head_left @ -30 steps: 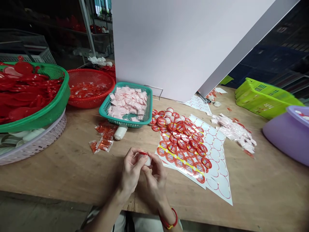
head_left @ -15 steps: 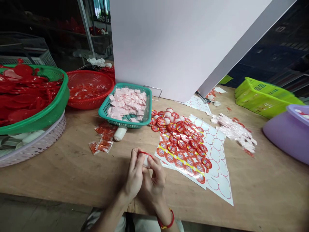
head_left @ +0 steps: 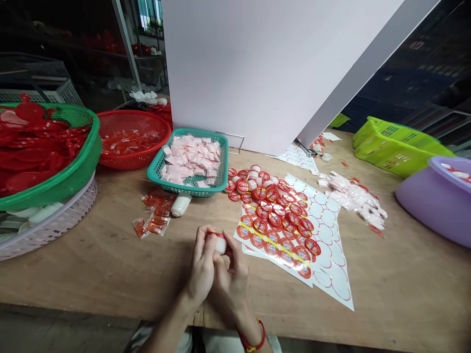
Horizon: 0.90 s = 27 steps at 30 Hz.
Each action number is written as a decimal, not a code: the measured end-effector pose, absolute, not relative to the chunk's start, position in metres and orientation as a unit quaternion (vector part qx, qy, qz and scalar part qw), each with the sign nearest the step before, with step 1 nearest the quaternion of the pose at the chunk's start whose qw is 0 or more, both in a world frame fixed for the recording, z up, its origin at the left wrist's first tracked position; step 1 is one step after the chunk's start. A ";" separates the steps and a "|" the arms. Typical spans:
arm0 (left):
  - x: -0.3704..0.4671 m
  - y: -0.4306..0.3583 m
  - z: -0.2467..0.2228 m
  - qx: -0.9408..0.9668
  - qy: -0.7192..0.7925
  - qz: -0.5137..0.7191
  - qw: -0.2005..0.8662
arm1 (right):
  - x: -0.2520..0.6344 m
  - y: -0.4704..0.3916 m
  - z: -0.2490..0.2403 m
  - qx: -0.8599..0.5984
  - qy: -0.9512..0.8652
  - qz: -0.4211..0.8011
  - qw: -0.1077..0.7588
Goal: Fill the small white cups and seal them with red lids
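Between my two hands is a small white plastic container (head_left: 221, 245) with a red edge at its top. My left hand (head_left: 201, 272) wraps its left side, fingers curled. My right hand (head_left: 234, 275) grips it from the right, thumb and fingers bent against it; a red band circles that wrist. To the right of my hands, round red stickers (head_left: 274, 239) cover part of a white sheet (head_left: 336, 269), and a pile of small red-rimmed round pieces (head_left: 275, 220) lies over them. A similar white container (head_left: 181, 205) lies on its side beyond my left hand.
Pink-white packets fill a teal basket (head_left: 225, 166). Red sachets (head_left: 158, 220) lie before it. At left are a red basket (head_left: 162, 125) and a green basket (head_left: 96, 139) of red parts. A white panel (head_left: 239, 73) stands behind; a purple tub (head_left: 423, 201) is at right.
My right fingers have shifted off the container's top edge, so more of its white body shows. The whole view has moved slightly; both hands stay around the container.
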<state>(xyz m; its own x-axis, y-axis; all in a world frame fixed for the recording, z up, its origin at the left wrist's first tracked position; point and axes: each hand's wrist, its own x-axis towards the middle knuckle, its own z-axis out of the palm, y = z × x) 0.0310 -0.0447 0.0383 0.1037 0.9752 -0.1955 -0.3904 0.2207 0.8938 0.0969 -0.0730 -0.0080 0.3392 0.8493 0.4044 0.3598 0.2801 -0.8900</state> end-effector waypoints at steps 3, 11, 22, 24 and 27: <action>0.032 -0.045 0.037 0.364 0.451 0.524 0.624 | 0.098 -0.074 -0.003 -0.570 -0.560 0.189 0.571; 0.016 -0.045 0.029 0.395 0.436 0.429 0.685 | 0.100 -0.070 0.012 -0.601 -0.564 0.103 0.556; 0.002 -0.034 0.030 0.488 0.404 0.435 0.640 | 0.119 -0.075 0.011 -0.537 -0.538 0.268 0.592; 0.009 -0.037 0.029 0.490 0.416 0.463 0.610 | 0.116 -0.074 0.011 -0.545 -0.533 0.231 0.605; 0.018 -0.040 0.027 0.476 0.428 0.464 0.612 | 0.113 -0.071 0.011 -0.577 -0.511 0.206 0.603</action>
<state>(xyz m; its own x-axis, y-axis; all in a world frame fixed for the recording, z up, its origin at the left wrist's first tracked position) 0.0178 -0.0395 0.0270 0.2042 0.9755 -0.0819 -0.1604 0.1159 0.9802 0.1135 -0.0710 0.0109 0.3924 0.8382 0.3788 0.3421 0.2492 -0.9060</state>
